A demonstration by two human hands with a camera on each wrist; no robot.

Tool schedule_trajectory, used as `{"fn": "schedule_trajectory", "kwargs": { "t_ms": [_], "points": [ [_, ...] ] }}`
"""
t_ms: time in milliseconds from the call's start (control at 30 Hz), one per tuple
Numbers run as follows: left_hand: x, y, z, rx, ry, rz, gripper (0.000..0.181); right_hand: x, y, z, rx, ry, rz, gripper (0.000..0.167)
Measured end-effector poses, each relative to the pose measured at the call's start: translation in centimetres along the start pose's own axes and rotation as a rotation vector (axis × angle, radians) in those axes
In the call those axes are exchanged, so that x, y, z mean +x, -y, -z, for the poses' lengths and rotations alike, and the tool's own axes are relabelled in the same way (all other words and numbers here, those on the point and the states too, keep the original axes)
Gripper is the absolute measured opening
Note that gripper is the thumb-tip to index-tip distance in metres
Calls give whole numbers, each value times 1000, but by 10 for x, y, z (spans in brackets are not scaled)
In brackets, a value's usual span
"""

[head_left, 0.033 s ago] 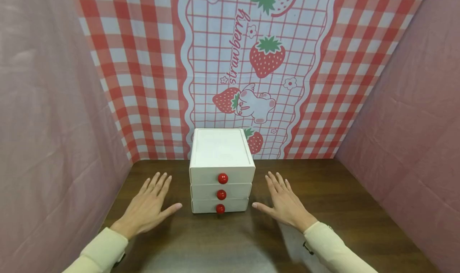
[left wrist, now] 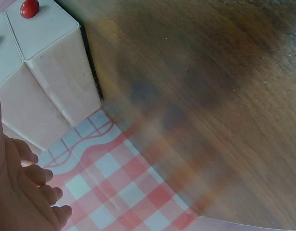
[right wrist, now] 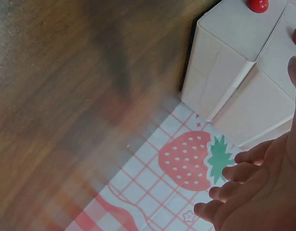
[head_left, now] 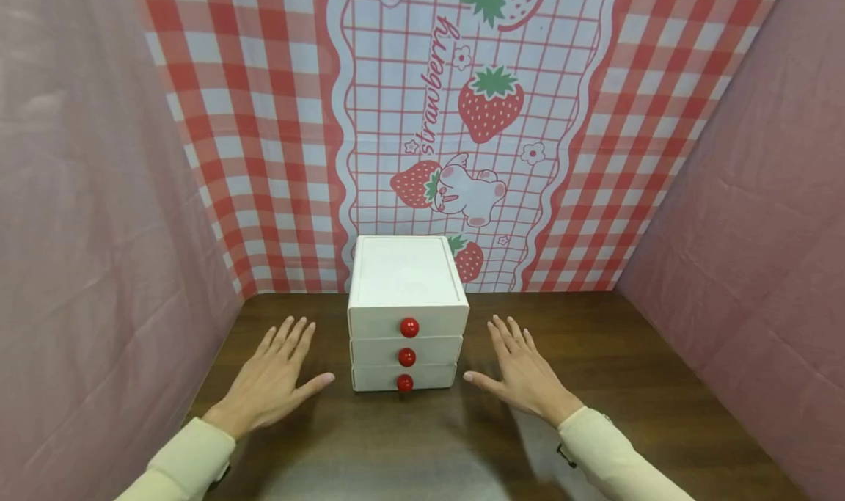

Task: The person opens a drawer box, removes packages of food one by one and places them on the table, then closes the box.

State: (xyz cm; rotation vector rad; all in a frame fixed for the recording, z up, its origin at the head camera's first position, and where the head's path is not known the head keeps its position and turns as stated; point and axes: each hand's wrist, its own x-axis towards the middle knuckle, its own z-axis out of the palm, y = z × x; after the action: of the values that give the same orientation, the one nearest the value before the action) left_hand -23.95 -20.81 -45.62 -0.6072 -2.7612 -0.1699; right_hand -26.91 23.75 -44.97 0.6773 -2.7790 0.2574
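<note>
A small white chest of three drawers (head_left: 379,325) stands on the brown wooden table, each drawer closed and bearing a round red knob (head_left: 409,328). To its left is my left hand (head_left: 271,380), palm down with straight, slightly spread fingers and the thumb pointing toward the chest. My right hand (head_left: 524,376) mirrors it on the other side. Neither hand holds anything, and both are apart from the chest. In the wrist views, the chest's side shows beside the left hand (left wrist: 22,187) and the right hand (right wrist: 263,187).
Behind the table (head_left: 409,450) hangs a red-and-white checked cloth (head_left: 290,156) printed with strawberries. Pink curtains (head_left: 99,229) close off the left and right sides. The chest stands near the back edge, close to the cloth.
</note>
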Motion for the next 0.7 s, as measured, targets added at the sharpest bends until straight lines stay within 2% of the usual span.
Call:
{"fn": "schedule_trajectory", "kwargs": {
  "t_ms": [133, 267, 467, 600, 700],
  "points": [
    [-1, 0, -1, -14, 1, 6, 96, -2, 0, -1, 11, -1, -6, 105],
    [-2, 0, -2, -88, 6, 25, 91, -4, 1, -3, 25, 10, -13, 103],
    [0, -1, -2, -347, -10, 106, 72, -4, 6, -3, 59, 22, -41, 92],
    [6, -1, -2, -550, -82, 157, 55, -2, 9, -1, 70, 3, -44, 72],
    [10, -2, -1, -669, -115, 192, 46, -1, 12, 2, 130, 20, -49, 55]
  ]
}}
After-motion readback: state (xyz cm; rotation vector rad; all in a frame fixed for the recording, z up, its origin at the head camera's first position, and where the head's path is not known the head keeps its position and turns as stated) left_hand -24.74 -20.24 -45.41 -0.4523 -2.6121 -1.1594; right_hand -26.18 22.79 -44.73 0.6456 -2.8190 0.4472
